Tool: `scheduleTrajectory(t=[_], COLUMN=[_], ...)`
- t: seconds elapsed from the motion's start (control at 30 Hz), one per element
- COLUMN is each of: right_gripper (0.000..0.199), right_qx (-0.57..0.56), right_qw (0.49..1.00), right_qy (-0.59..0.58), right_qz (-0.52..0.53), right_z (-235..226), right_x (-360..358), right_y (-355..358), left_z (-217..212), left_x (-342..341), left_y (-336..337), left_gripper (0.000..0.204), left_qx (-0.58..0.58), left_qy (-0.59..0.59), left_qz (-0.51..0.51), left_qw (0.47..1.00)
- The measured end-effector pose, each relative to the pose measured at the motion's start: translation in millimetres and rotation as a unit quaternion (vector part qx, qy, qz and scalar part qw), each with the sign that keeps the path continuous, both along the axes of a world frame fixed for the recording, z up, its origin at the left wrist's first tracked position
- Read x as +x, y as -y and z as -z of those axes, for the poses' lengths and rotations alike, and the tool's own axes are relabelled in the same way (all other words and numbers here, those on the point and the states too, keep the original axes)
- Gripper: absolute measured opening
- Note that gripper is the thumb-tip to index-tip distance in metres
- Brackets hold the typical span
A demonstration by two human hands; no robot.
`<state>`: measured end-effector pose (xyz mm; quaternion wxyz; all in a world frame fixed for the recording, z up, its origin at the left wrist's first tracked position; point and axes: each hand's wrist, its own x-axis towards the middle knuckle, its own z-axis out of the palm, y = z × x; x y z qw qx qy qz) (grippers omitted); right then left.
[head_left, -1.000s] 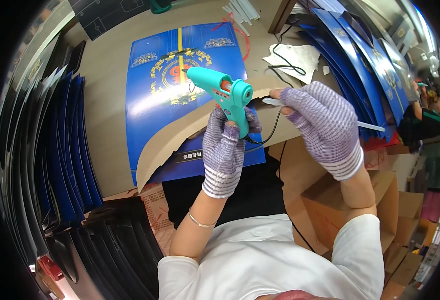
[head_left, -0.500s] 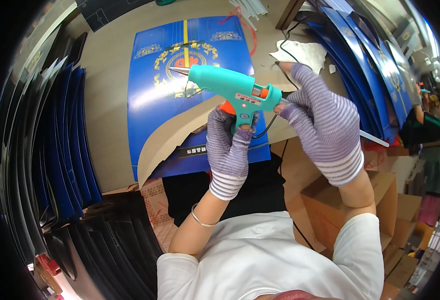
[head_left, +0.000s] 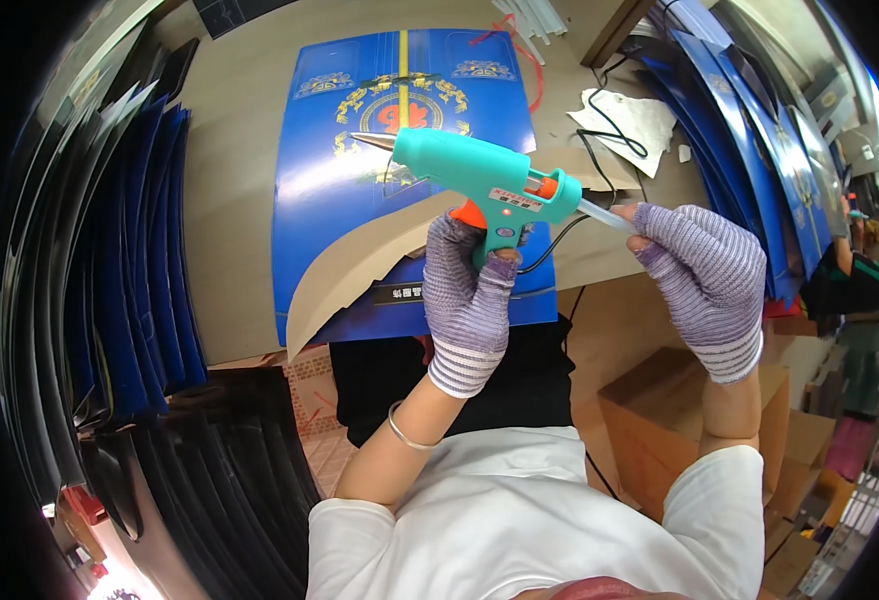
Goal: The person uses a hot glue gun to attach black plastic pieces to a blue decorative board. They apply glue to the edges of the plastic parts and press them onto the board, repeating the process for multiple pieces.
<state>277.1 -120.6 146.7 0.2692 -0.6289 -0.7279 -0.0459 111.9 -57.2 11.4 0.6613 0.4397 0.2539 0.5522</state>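
My left hand [head_left: 468, 300], in a striped fingerless glove, is wrapped round the handle of a teal hot glue gun [head_left: 470, 172]. The gun's metal nozzle points left, and its trigger is orange. A translucent glue stick [head_left: 605, 214] reaches from the back of the gun to my right hand [head_left: 708, 280], which pinches its outer end. Below the gun lies a blue paper bag [head_left: 310, 215] with gold and red decoration. A curved brown cardboard flap [head_left: 345, 268] lifts along its near part.
Stacks of blue and black bags stand at the left [head_left: 150, 270] and right [head_left: 700, 160] of the table. A black cord [head_left: 600, 145] trails by torn white paper [head_left: 625, 122]. More glue sticks [head_left: 538, 18] lie at the back. A cardboard box [head_left: 660, 400] is below right.
My right hand has moved right and slightly down to the glue stick's outer end, and more of the stick shows. The glue gun sits slightly farther right in view, still in my left hand.
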Motion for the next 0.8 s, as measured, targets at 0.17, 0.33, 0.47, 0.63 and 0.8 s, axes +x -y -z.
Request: scheduleTrajectory(t=[0.17,0.33,0.47,0.63,0.8], right_gripper=[0.018,0.021,0.026,0.020,0.061], right_qx=[-0.052,0.017,-0.005,0.171,-0.042], right_qw=[0.992,0.998,0.997,0.982,0.981], right_qy=[-0.111,0.055,-0.071,0.081,-0.178], right_qz=[0.030,-0.029,0.008,-0.024,0.070], right_z=[7,-4,14,-7,27], right_x=[12,9,4,-2,-10], right_y=[-8,-10,-14,-4,19], left_z=[-4,-10,-11,-26,-28], left_x=[-4,-7,-7,5,22], left_y=[-2,-3,1,3,18], left_gripper=[0.045,0.042,0.044,0.054,0.060], left_qx=[-0.020,-0.041,-0.046,-0.133,-0.136], left_qy=[0.011,0.070,0.089,0.170,0.127], left_qz=[0.022,0.081,0.102,0.156,0.178], left_qw=[0.999,0.993,0.990,0.964,0.966])
